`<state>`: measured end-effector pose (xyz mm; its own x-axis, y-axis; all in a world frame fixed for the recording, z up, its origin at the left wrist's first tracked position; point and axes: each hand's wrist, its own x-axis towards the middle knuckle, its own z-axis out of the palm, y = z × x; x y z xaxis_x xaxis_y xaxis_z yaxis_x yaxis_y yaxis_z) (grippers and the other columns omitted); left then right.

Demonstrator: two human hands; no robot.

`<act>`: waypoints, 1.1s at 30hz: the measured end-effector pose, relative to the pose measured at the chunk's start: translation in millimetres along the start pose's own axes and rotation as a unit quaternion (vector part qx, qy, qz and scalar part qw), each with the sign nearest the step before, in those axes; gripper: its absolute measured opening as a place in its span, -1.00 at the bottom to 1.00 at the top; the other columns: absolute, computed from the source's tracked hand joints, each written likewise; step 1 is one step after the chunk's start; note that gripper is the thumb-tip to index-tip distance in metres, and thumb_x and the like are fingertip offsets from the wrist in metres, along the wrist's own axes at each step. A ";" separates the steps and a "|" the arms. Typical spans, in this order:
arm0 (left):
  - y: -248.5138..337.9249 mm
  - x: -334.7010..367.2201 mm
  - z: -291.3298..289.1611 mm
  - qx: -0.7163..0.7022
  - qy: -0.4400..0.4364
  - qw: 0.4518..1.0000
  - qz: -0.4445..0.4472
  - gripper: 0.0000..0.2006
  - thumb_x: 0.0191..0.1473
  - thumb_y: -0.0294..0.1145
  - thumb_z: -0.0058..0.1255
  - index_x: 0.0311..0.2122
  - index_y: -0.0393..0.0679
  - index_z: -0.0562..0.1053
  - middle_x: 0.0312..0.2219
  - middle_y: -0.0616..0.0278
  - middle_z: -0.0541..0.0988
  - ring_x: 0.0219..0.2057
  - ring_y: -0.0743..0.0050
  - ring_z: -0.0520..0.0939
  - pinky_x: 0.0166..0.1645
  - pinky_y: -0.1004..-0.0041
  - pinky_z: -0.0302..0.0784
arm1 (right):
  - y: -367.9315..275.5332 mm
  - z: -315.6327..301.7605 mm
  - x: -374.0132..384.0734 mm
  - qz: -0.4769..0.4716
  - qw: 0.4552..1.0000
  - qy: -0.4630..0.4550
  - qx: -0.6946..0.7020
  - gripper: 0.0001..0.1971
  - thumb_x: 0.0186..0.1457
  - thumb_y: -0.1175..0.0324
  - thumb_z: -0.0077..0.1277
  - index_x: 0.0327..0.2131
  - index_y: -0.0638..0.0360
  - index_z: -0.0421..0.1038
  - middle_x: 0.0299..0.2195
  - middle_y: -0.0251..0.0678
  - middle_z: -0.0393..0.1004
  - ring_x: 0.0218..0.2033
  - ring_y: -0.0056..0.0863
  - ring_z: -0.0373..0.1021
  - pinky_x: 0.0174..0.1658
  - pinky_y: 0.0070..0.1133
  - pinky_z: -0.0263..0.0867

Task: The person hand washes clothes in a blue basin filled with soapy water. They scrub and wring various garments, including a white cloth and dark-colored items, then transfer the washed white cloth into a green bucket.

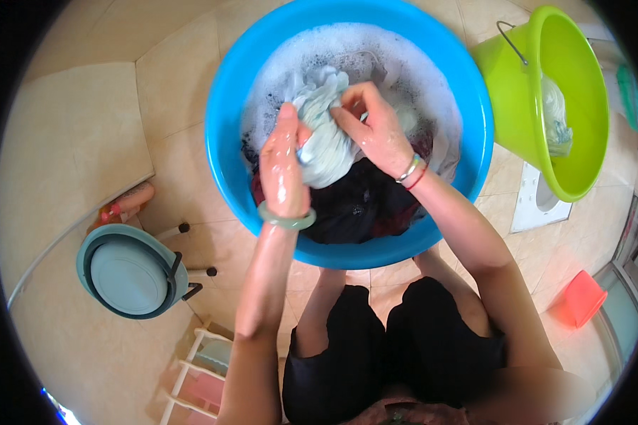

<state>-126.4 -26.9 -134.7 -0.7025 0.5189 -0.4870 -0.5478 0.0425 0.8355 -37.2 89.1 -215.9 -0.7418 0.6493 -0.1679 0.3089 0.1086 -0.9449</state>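
Note:
A wet white and pale blue cloth garment is bunched up between my two hands, above the soapy water. My left hand, wet and wearing a green bangle, is closed around its left side. From the right, my right hand pinches its upper edge with bent fingers. Below lies a large blue basin holding white suds. Soaked black clothes fill its near part, with some dark red cloth by my right wrist.
A lime green bucket with a white cloth inside stands right of the basin. At left are a folding grey-green basin and pinkish bottles. A white rack stands lower left, a red plastic container lower right.

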 end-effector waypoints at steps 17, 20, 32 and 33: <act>44.0 38.2 -53.6 0.424 -0.256 0.859 0.133 -0.49 -0.08 -0.51 0.02 0.07 -0.03 0.41 -0.13 0.22 0.53 -0.06 0.42 0.50 0.10 0.38 0.28 | -1.2 -79.7 20.1 0.029 0.983 -0.026 0.178 -0.81 0.12 0.32 0.10 -0.27 0.24 0.46 -0.38 -0.50 0.49 -0.38 -0.79 0.33 -0.36 -0.74 0.27; 17.9 61.5 -51.0 0.602 -0.176 0.746 0.225 -0.42 -0.14 -0.59 0.00 0.08 0.10 0.42 0.02 0.16 0.47 -0.07 0.18 0.50 0.06 0.33 0.36 | 6.7 -76.4 25.3 0.089 0.983 0.055 0.149 -0.72 0.07 0.28 0.16 -0.22 0.26 0.43 -0.37 -0.45 0.50 -0.36 -0.75 0.36 -0.32 -0.73 0.30; -96.0 73.6 -8.1 -0.003 -0.057 0.993 -0.108 -0.60 0.25 -0.39 -0.13 0.19 -0.01 0.31 -0.04 0.25 0.46 -0.01 0.38 0.46 0.05 0.31 0.43 | 65.5 -19.0 24.8 0.041 0.959 -0.056 -0.275 -0.53 0.02 0.37 0.08 0.05 -0.02 0.25 -0.06 -0.07 0.37 -0.15 0.02 0.40 -0.12 -0.28 0.35; -98.3 73.2 -5.9 -0.017 -0.053 0.992 -0.115 -0.60 0.25 -0.37 -0.12 0.19 0.00 0.31 -0.01 0.25 0.43 0.01 0.37 0.45 0.06 0.31 0.42 | 72.6 -20.9 34.3 0.073 0.965 -0.049 -0.249 -0.54 0.04 0.37 0.07 0.04 -0.02 0.26 -0.10 -0.09 0.40 -0.18 0.01 0.41 -0.14 -0.28 0.36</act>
<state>-126.7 1.8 -254.0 -0.5067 0.5859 -0.6325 -0.7040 0.1424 0.6958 -27.8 135.0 -284.4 -0.7140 0.6130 -0.3383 0.6438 0.3850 -0.6613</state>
